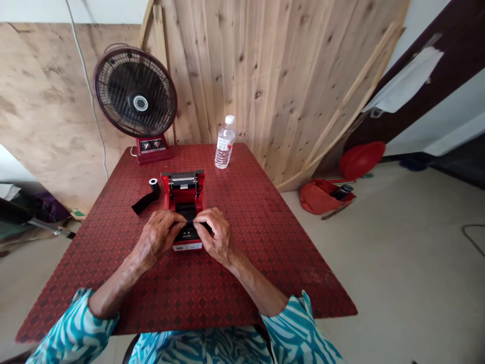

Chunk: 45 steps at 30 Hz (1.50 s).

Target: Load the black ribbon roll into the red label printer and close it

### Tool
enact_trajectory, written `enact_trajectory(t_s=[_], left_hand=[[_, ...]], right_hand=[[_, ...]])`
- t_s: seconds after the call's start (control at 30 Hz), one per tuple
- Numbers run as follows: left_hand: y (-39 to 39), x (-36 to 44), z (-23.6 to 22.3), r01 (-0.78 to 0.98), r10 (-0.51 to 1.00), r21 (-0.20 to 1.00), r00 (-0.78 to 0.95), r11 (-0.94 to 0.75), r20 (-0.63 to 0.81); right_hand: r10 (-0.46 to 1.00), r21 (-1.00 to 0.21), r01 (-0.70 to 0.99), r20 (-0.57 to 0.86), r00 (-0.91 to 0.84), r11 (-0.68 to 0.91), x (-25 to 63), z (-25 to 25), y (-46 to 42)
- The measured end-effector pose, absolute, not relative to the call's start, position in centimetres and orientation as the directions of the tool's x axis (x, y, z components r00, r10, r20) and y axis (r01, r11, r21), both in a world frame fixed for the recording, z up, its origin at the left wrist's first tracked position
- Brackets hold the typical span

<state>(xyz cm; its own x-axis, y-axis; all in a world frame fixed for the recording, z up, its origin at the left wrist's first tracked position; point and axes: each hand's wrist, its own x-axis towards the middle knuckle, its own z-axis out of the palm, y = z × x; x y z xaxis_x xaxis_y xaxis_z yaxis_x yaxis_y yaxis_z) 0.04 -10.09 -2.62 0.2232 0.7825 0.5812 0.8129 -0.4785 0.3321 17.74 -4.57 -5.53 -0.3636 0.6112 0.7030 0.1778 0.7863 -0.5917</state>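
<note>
The red device (185, 245) stands on the desk (242, 283), with its lid (184, 180) raised at the far side. It is located directly between the left hand (163, 230) and the right hand (216, 233), and the fingertips of both reach over its black interior.

Left hand: enters from the left side of the device. Thumb and forefinger are brought close together at the middle of the interior. Right hand: enters from the right side, thumb and forefinger curved inward to the same area, their tips a narrow space apart. The two sets of fingertips are just beside each other. Dark material lies at the fingertips; whether either hand grips it cannot be told, as it blends with the black interior.

Device details: a metal bar spans the inside of the raised lid. A white label (187, 246) is fixed to the near face, below the hands.

Surrounding items: a black roll (153, 184) with a white core stands to the left of the lid, near the device, and a black strip (145, 202) extends from it across the desk. A clear bottle (223, 151) with a white cap stands upright toward the far edge, right of the device. A dark red fan (135, 91) stands at the far left corner.
</note>
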Motion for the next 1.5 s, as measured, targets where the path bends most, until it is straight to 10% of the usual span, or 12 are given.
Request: enact_trajectory(t_s=[0.47, 0.87, 1.5], left_hand=[[-9.3, -0.6, -3.6, 0.571, 0.945, 0.786, -0.052, -0.236, 0.322], [-10.8, -0.1, -2.8, 0.786, 0.688, 0.171, 0.386, -0.594, 0.614], [-14.1, 0.0, -2.4, 0.799, 0.648, -0.003, 0.489, -0.601, 0.584]], right_hand=[[0.84, -0.879, 0.003, 0.455, -0.296, 0.477, 18.1, -5.1, -4.7], [0.903, -0.919, -0.095, 0.395, -0.168, 0.384, 18.3, -6.4, -3.3], [0.85, -0.859, 0.014, 0.505, -0.152, 0.513, 15.1, -3.6, 4.1]])
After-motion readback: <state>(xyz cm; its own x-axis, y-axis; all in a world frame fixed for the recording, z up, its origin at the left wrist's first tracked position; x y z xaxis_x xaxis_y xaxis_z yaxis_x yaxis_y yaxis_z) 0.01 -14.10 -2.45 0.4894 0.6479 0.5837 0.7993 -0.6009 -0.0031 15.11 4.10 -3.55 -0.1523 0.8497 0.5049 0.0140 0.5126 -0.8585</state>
